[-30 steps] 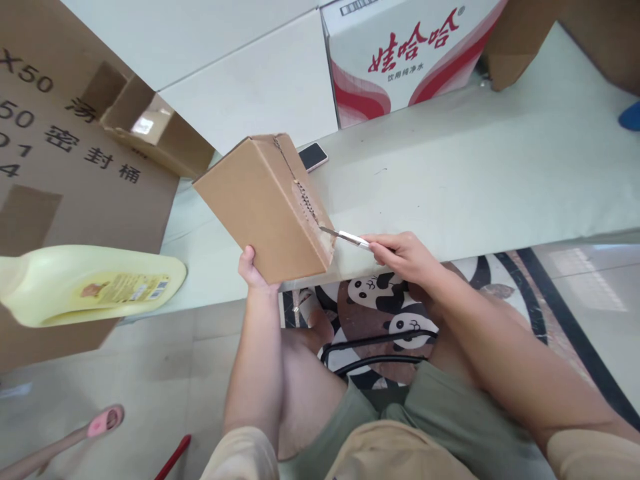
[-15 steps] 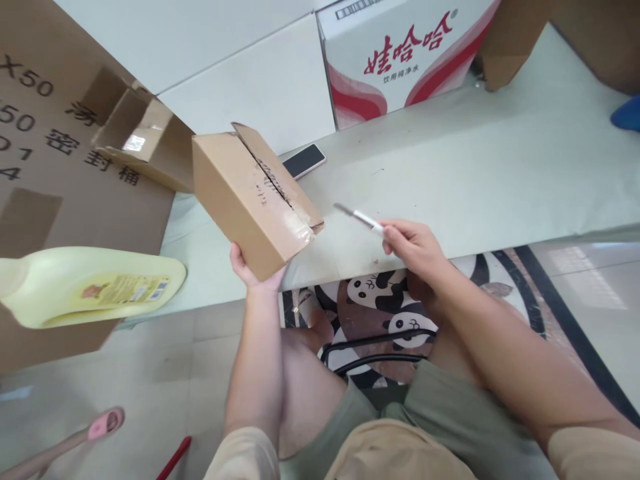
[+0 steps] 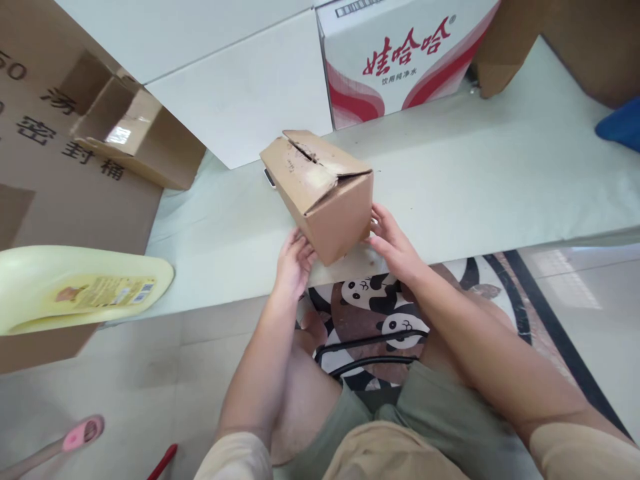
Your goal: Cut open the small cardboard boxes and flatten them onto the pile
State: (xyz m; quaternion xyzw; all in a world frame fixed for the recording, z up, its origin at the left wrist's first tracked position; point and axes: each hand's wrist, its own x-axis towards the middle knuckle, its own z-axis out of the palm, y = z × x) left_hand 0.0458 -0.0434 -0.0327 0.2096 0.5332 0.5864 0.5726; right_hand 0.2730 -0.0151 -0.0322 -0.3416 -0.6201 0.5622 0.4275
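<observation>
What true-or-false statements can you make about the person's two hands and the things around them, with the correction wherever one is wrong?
1. The bare left hand and bare right hand are on opposite sides of the central rectangular brown cardboard box. True.
2. The box's top is closed flat, without gaps. False: dark gaps show along it.
3. The white cardboard carton with red lettering stands beyond the box. True.
4. The right hand rests on the carton. False: it is at the brown box.
5. The pale yellow plastic bottle with a printed label is on the person's left. True.
6. The bottle touches the left hand. False: they are apart.
</observation>
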